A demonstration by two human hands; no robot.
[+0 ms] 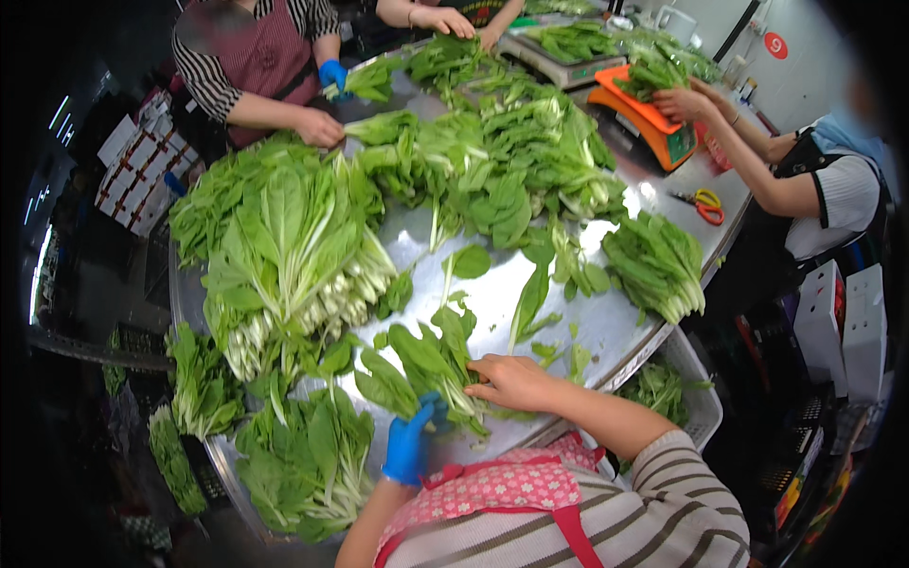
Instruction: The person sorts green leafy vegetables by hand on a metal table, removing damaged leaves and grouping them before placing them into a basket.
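Observation:
My left hand [410,440], in a blue glove, closes around the stem end of some leafy greens [426,358] near the table's front edge. On their right side, the fingertips of my bare right hand [517,383] touch the same small bunch; whether they grip it is hard to see. Single leaves lie just beyond, among them a long leaf [532,302] and a round leaf [471,262]. To the left rises a large stack of greens [291,248] with pale stem ends facing me. A looser pile of greens [309,454] sits at the near left corner.
Scissors [703,206] and a bunch of greens [657,263] lie at the right of the metal table [419,245]. A white basket [703,383] stands below that edge. Co-workers handle greens across the table and beside an orange scale [643,117].

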